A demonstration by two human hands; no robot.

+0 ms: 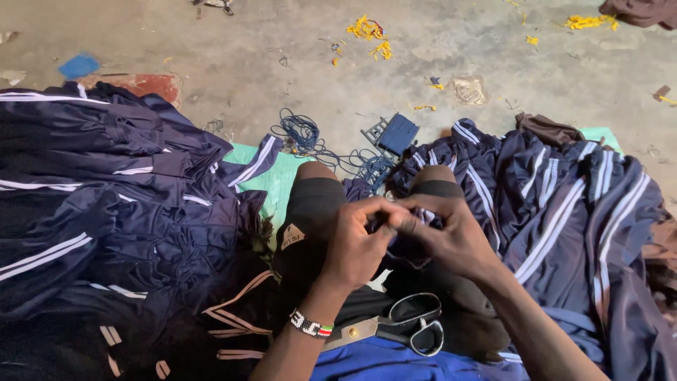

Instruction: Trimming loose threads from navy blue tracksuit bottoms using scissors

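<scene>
Down at the middle of the view, both hands meet above the knees of a person sitting on the concrete floor [282,63]: the left hand [358,243] and the right hand [451,236] are each closed narrow, fingertips pinched together on a small fold of navy cloth [405,247] that hangs between them over the lap. Whether anything thinner is caught in the pinch cannot be told. A beaded wristband [310,324] in black, white, red and green circles the left wrist. Just below the hands, a pair of scissors [395,326] lies on the lap with its black loops toward the right and its metal blades pointing left, resting partly on a bright blue cloth [381,363] at the bottom edge. A small light diamond-shaped label [292,236] sits on the left leg of the dark shorts. To the left, a heap of navy garments with white stripes [106,190] is piled high; to the right, another spread of the same striped garments [564,212] covers the floor. Beyond the knees lie a tangle of blue cord [310,137] and a dark blue card of wound thread [398,132], on and beside a green mat [278,176]. Farther off, yellow scraps [367,29] dot the floor, with a blue scrap [77,65] near the top left corner.
</scene>
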